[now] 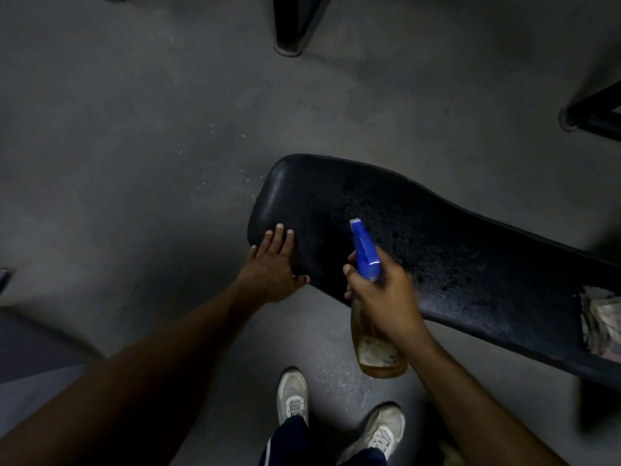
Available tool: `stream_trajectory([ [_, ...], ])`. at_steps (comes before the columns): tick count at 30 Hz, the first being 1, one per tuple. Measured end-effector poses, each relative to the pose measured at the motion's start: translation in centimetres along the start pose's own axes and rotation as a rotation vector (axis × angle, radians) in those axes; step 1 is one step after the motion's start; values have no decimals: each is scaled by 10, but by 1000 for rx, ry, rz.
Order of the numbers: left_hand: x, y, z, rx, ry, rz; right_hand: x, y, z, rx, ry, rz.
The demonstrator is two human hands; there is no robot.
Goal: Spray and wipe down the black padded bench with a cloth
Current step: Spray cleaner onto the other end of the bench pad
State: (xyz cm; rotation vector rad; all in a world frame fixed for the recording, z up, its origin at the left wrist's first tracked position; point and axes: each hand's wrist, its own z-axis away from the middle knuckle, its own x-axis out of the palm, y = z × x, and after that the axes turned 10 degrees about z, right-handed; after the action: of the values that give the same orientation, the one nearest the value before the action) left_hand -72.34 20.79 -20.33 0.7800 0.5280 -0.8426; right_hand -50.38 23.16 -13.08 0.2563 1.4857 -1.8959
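— While my left hand [274, 264] lies spread flat on the padded surface's [453, 250] rounded end, where's the bottle?

— Right hand [381, 292] wraps its amber, blue-nozzled spray bottle [373, 317]; crumpled cloth [601, 322] sits far right on pebbled black vinyl.

We see both forearms bare, with no sleeves, watch or rings showing on the left hand [270, 264] or the right hand [381, 290]. We wear dark navy trousers [289, 442] with a thin white side stripe, and pale grey-white lace-up trainers [292, 393], scuffed and dulled.
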Motion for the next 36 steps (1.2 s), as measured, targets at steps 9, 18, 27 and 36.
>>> stream_trajectory([
  [9, 2, -11, -2, 20, -3, 142, 17, -10, -2, 29, -61, -41],
  [18, 11, -19, 13, -7, 125, 292, 23, -24, -12, -57, -90, 19],
  [27, 6, -33, 14, 5, 113, 256, 40, -12, 5, -63, -185, 47],
  [36, 7, -33, 15, 4, 106, 235, 26, 9, 20, 55, -111, -5],
])
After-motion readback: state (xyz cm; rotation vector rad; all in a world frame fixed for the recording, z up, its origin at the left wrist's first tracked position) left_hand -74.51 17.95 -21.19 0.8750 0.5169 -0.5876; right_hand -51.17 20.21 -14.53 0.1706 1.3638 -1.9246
